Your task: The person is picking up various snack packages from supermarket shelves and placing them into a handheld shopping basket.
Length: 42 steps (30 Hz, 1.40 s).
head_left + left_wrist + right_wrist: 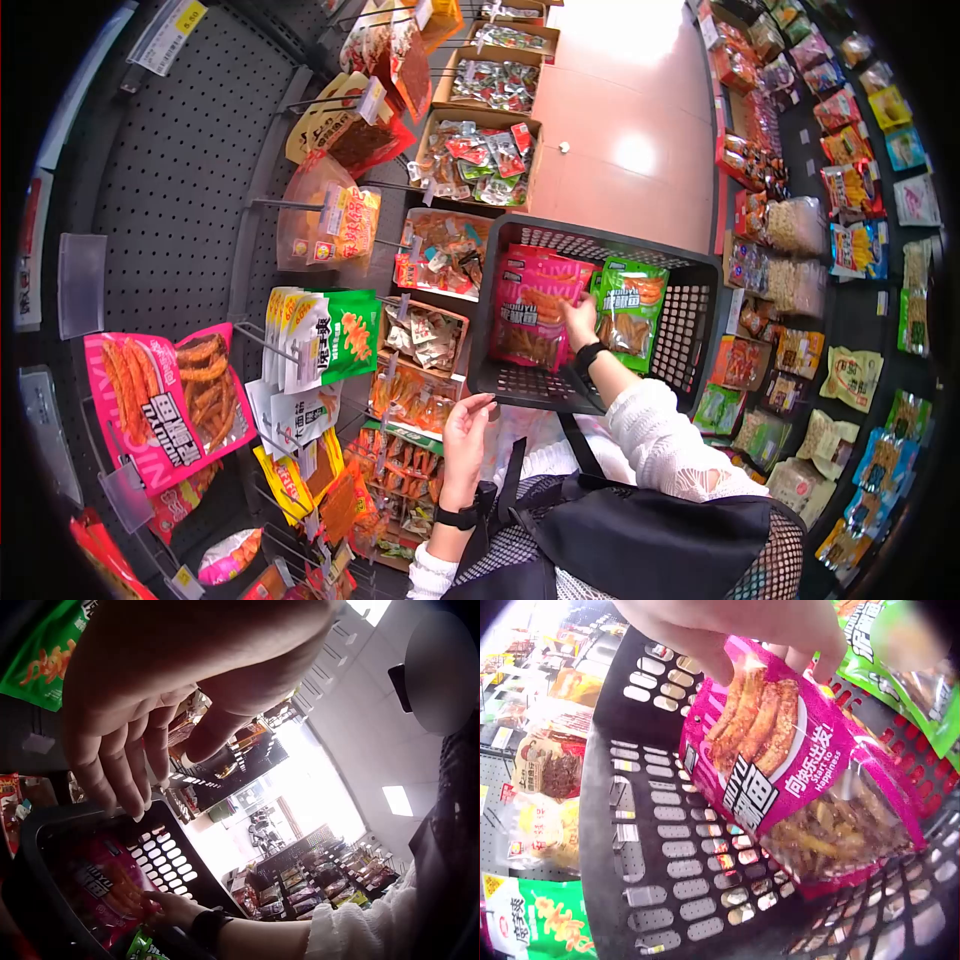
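Note:
In the head view a black shopping basket [560,232] stands before me with snack bags inside. My right hand [580,322] reaches into it and pinches the upper edge of a pink snack bag [757,750], its thumb on one side and fingers behind. Other pink packaging lies under or beside that bag. To the right lies a green snack bag [632,300], with more green packaging behind it. My left hand [466,440] hovers beside the basket's near left corner, fingers loosely bent, holding nothing. Seen from the left wrist, the left hand [142,727] hangs above the basket rim.
On the left, a dark pegboard rack [190,180] carries hanging bags, among them a large pink bag [165,410] and a green-and-white bag [345,335]. Open boxes [475,160] of small packets line the shelf edge. Another stocked shelf [800,270] runs along the right of the aisle floor [630,120].

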Tool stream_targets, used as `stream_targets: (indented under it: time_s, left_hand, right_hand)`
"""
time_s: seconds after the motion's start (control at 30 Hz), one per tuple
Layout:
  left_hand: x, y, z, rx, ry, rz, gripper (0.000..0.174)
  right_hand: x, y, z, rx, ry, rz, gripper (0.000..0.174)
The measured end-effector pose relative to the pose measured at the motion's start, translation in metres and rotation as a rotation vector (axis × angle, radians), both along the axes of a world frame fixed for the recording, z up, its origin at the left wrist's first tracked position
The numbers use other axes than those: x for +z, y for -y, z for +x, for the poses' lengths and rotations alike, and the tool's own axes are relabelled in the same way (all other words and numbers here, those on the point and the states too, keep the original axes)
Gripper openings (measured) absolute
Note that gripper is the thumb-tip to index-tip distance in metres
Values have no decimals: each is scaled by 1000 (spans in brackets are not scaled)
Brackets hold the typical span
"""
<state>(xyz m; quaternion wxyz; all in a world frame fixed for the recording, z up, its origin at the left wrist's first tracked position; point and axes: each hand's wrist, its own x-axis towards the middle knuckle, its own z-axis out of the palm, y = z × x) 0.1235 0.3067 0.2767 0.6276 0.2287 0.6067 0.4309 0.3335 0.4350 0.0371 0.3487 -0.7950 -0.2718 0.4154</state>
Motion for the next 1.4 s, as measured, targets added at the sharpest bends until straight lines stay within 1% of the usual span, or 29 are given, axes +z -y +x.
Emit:
stream_targets:
  time_s: [0.03,0.07,0.1,0.23,0.27,0.3,0.37,0.4,0.43,0.5,0.53,0.57,0.6,0.63,0.67,0.7,0.77,0.8,0.83,0.87,0.9,0.97,1.03,1.1,1.17,1.23,1.27,1.37,1.4]
  left_hand:
    - [1,-2,4,-2,0,13,21]
    - [1,-2,6,9,-2,24,21]
    - [-1,0,8,33,-5,28,22]
    - [1,-7,15,92,-45,75,26]
    - [-6,-8,13,72,-63,92,30]
    - [-4,-10,12,80,-65,103,30]
    - [1,-22,17,66,-189,193,32]
    - [1,-24,16,38,-213,238,42]
    - [10,-30,19,67,-217,264,42]
    - [33,-38,23,17,-476,455,54]
    - [28,-42,20,44,-432,503,65]
    - [20,-45,18,65,-402,562,67]
    - [22,-45,21,85,-361,599,65]
    - [25,-42,26,87,-312,621,64]
    - [36,-38,32,69,-226,577,60]
    - [41,-35,35,55,-183,608,51]
    - [61,-24,34,110,-21,573,36]
    - [71,-22,31,196,-94,624,29]
    - [78,-18,25,258,-159,658,23]
    - [85,-16,20,341,-87,622,19]
    - [94,-11,14,387,-133,711,19]
    - [109,1,-3,508,-246,738,18]
    - [123,6,-20,632,-301,754,16]
    - [126,4,-40,735,-301,760,16]
    - [135,7,-68,756,-298,766,16]
    - [139,2,-95,806,-298,791,15]
    - [140,-2,-105,834,-284,824,15]
    - [147,-6,-121,887,-333,851,15]
    - [151,-7,-125,874,-349,908,15]
  right_hand:
    - [-14,6,0,-13,-24,14,50]
    - [8,12,-3,24,-105,63,38]
    - [-13,22,0,74,-232,30,25]
    - [67,32,5,219,-387,262,23]
    - [89,32,12,258,-456,256,22]
    - [113,31,19,276,-538,238,22]
    - [151,20,39,412,-578,299,22]
    - [166,17,51,531,-527,318,23]
    - [200,12,55,607,-488,292,23]
    - [236,6,62,673,-476,377,23]
    - [258,0,62,732,-473,412,21]
    - [272,-5,63,790,-469,448,20]
    - [267,-9,68,807,-468,511,17]
    - [280,-2,65,762,-557,517,14]
    - [281,-1,64,770,-588,544,13]
    - [281,-2,62,778,-619,571,13]
    - [299,-7,35,802,-698,553,13]
    - [314,-11,15,805,-841,581,13]
    - [327,-10,-1,822,-846,588,13]
    - [337,-11,-15,822,-925,586,13]
    - [345,-13,-30,823,-1004,582,13]
    - [358,-14,-60,896,-1014,593,14]
    - [372,-18,-89,1029,-956,637,16]
    - [379,-23,-118,1066,-953,618,17]
    - [386,-28,-156,1108,-949,610,17]
    - [392,-33,-189,1097,-1101,482,18]
    - [396,-38,-201,1131,-1135,469,18]
    - [402,-47,-225,1155,-1175,528,16]
    - [405,-50,-231,1160,-1173,557,16]
